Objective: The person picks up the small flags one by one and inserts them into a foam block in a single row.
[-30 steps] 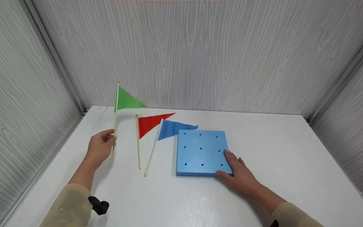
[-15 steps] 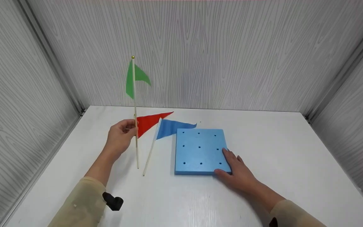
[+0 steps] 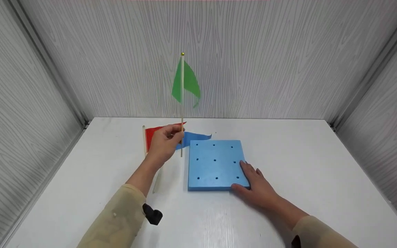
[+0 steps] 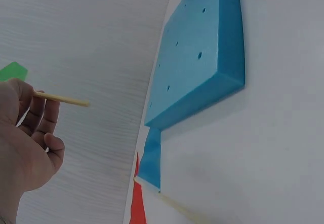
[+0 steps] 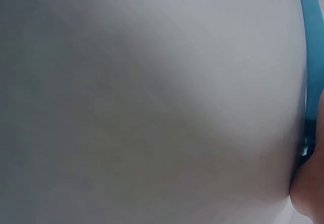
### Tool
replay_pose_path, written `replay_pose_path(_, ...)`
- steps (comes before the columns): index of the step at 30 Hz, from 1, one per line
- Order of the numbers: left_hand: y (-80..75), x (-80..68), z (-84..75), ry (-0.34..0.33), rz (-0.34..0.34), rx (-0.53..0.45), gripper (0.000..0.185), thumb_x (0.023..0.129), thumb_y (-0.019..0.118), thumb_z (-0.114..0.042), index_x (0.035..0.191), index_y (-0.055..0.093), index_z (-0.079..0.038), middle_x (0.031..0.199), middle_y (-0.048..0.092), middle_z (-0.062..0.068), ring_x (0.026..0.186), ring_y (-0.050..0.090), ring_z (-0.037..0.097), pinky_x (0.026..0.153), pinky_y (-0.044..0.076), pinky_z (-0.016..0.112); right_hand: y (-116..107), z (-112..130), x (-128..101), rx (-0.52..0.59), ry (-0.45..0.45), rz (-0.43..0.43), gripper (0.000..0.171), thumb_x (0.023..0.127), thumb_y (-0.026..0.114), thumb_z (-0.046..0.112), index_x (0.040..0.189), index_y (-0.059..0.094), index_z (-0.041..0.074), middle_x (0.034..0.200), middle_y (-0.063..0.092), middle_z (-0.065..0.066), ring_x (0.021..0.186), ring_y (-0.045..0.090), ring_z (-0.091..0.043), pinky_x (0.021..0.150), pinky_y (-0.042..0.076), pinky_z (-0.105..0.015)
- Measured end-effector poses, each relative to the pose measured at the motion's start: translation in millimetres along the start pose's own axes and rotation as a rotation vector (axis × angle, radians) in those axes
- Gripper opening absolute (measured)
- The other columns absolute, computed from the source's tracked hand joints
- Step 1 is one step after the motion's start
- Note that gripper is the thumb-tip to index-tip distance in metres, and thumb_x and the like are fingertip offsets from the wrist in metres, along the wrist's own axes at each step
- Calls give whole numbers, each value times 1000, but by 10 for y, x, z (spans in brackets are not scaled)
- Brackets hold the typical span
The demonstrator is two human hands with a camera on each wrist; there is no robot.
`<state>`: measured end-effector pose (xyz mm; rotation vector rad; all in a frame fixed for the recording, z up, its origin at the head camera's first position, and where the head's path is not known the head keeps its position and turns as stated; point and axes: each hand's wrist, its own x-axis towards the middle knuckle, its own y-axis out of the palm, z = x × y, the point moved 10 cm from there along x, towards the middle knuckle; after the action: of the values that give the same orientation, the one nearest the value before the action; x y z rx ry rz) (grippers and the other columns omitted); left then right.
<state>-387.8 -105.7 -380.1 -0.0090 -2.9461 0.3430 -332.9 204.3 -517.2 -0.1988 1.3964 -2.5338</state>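
- My left hand (image 3: 164, 143) pinches green flag (image 3: 191, 81) upright over table (image 3: 281, 137), toward far edge.
- Right hand (image 3: 260, 191) lies outstretched, bracing blue block (image 3: 207, 168).
- I'd keep pole (image 3: 182, 113) vertical, clearing block's edge.

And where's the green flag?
In the head view, the left hand holds the green flag upright, the lower end of its stick just left of the blue board.
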Motion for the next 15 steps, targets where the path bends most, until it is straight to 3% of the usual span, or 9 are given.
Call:
replay_pose_path(10, 704, 64, -154, 118, 128, 9, 18, 107, 64, -14, 122, 75, -11, 111, 71, 3, 102, 66, 22, 93, 58, 31, 31, 79, -37, 19, -28, -23, 102, 98, 59, 72, 171, 19, 13, 174, 24, -15, 161, 20, -31, 130, 10, -52)
replay_pose_path(15, 1019, 61, -149, 121, 180, 5, 19, 108, 63, -12, 123, 74, -9, 111, 72, 4, 101, 68, 19, 93, 58, 31, 64, 96, -38, 13, -25, -18, 101, 98, 59, 71, 171, 19, 13, 174, 24, -15, 161, 21, -31, 130, 9, -51)
